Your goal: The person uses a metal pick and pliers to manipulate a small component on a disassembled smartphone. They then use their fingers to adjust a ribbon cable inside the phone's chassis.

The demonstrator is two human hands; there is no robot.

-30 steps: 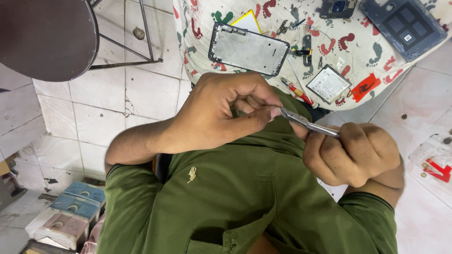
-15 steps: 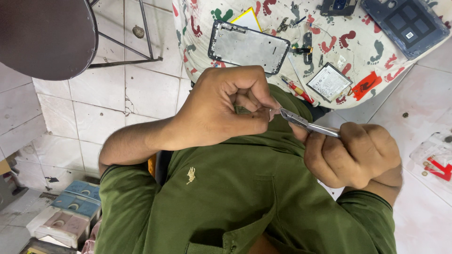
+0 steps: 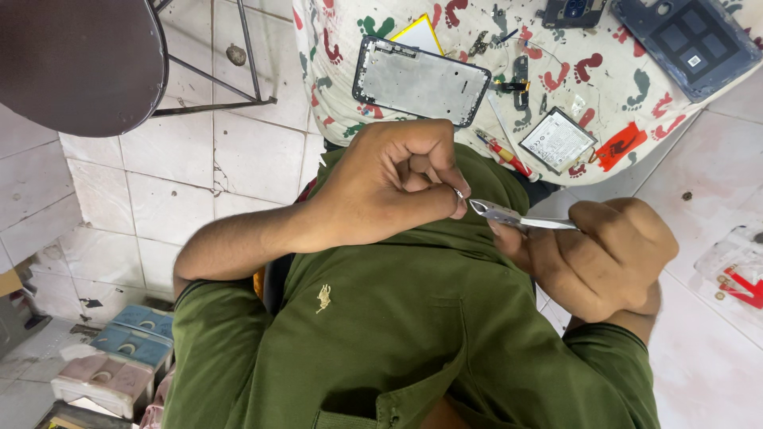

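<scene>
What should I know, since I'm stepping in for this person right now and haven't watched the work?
Left hand: fingers pinched shut on a tiny metal piece, held over the lap.
Right hand: closed around metal tweezers, tips at that piece.
On the patterned cloth: bare phone frame, battery, red-handled screwdriver, dark back cover.
Done: the phone lies in separate parts.
Left: the piece is between fingers and tweezers; no parts are joined.
</scene>
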